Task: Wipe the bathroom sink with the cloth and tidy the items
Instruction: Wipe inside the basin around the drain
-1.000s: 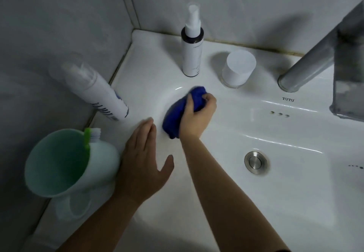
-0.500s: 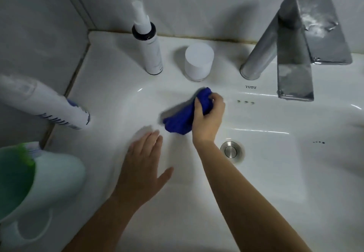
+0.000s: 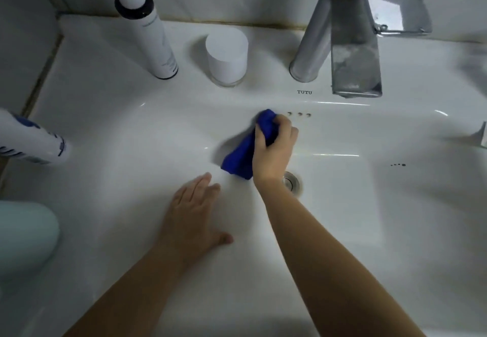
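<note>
My right hand (image 3: 275, 149) grips a bunched blue cloth (image 3: 243, 152) against the back wall of the white sink (image 3: 342, 205), just below the overflow holes (image 3: 299, 114). My left hand (image 3: 196, 215) rests flat with fingers spread on the basin's left slope, a little in front of the cloth. The metal drain (image 3: 292, 181) shows partly behind my right wrist. On the back ledge stand a white spray bottle with a black collar (image 3: 152, 39) and a white jar (image 3: 226, 56).
A chrome faucet (image 3: 350, 39) rises at the back, right of the jar. A white and blue can (image 3: 29, 141) sits at the left edge, a pale green cup (image 3: 23, 236) below it. Tiled walls close in the back and left.
My right hand has dragged the cloth rightward along the back of the basin, from under the spray bottle toward the overflow holes. The view has swung right; the left hand stays flat.
</note>
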A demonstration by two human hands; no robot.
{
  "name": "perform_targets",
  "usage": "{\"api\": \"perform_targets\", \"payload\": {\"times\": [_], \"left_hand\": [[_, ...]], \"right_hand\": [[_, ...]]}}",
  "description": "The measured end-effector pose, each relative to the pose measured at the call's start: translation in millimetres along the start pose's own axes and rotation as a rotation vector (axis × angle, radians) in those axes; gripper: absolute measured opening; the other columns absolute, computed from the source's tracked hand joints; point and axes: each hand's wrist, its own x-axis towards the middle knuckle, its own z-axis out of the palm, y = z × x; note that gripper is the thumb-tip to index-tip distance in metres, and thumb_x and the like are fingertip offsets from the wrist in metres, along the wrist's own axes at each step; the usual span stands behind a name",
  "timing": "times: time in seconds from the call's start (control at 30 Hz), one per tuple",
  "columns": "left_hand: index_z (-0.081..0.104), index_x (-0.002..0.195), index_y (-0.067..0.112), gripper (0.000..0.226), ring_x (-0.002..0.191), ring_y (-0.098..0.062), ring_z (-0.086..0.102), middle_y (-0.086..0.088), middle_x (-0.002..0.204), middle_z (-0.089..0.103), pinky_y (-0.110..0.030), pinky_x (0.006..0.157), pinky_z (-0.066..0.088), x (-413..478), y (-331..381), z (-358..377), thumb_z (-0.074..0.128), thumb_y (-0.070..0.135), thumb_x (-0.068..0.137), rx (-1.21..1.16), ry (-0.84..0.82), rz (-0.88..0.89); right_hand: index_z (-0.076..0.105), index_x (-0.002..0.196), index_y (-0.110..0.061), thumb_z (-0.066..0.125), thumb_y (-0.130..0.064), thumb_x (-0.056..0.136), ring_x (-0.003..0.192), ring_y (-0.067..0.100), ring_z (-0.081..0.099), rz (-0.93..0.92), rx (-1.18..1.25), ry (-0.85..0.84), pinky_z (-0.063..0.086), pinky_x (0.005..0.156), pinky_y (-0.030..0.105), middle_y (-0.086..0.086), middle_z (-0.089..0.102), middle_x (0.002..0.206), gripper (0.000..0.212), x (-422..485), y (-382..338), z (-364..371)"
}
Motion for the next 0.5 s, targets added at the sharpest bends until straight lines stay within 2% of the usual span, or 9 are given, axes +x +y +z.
{"api": "perform_targets", "payload": {"times": [0.07,0.17,0.27,0.37,0.43,0.5], "left_hand": [[0.060,0.116,0.002,0.107,0.115,-0.038,0.054,-0.024,0.128,0.053,-0.040,0.099,0.025,0,1,-2,0.069,0.069,0.034,-0.004,0.010,0.006],[0.063,0.112,0.001,0.107,0.111,-0.040,0.057,-0.025,0.125,0.056,-0.041,0.095,0.026,2,5,-4,0.071,0.069,0.030,-0.003,-0.001,-0.002],[0.065,0.110,0.002,0.113,0.109,-0.039,0.058,-0.024,0.123,0.057,-0.041,0.095,0.026,4,7,-2,0.081,0.065,0.017,0.000,-0.012,-0.024],[0.065,0.108,0.003,0.112,0.106,-0.038,0.060,-0.023,0.121,0.059,-0.040,0.095,0.033,5,6,-2,0.079,0.069,0.018,0.041,0.004,-0.004],[0.064,0.109,0.004,0.110,0.106,-0.038,0.060,-0.022,0.122,0.058,-0.041,0.094,0.039,5,4,-3,0.074,0.074,0.024,0.054,-0.011,0.000],[0.061,0.112,0.005,0.107,0.109,-0.037,0.057,-0.021,0.125,0.057,-0.041,0.095,0.033,4,3,-2,0.058,0.081,0.036,0.029,-0.034,-0.003]], "right_hand": [[0.050,0.115,-0.005,0.057,-0.006,0.086,0.084,0.006,0.045,-0.003,-0.080,0.103,0.026,0.081,-0.002,0.005,0.040,0.107,0.030,15,10,-35],[0.047,0.120,-0.008,0.053,-0.010,0.088,0.100,0.019,0.048,0.155,-0.247,0.348,0.030,0.086,0.010,0.013,0.043,0.120,0.032,45,26,-110],[0.047,0.123,-0.006,0.053,-0.012,0.088,0.110,0.026,0.048,0.237,-0.276,0.463,0.029,0.086,0.016,0.017,0.046,0.123,0.036,53,37,-119],[0.048,0.124,-0.007,0.056,-0.013,0.087,0.108,0.026,0.049,0.245,-0.190,0.403,0.028,0.087,0.017,0.016,0.048,0.120,0.038,28,36,-61],[0.049,0.121,-0.012,0.055,-0.015,0.088,0.099,0.019,0.049,0.231,-0.157,0.282,0.028,0.083,0.013,0.006,0.047,0.117,0.034,10,34,-40],[0.050,0.117,-0.016,0.054,-0.016,0.090,0.091,0.013,0.047,0.168,-0.214,0.136,0.032,0.083,0.014,-0.003,0.044,0.111,0.028,6,38,-50]]}}
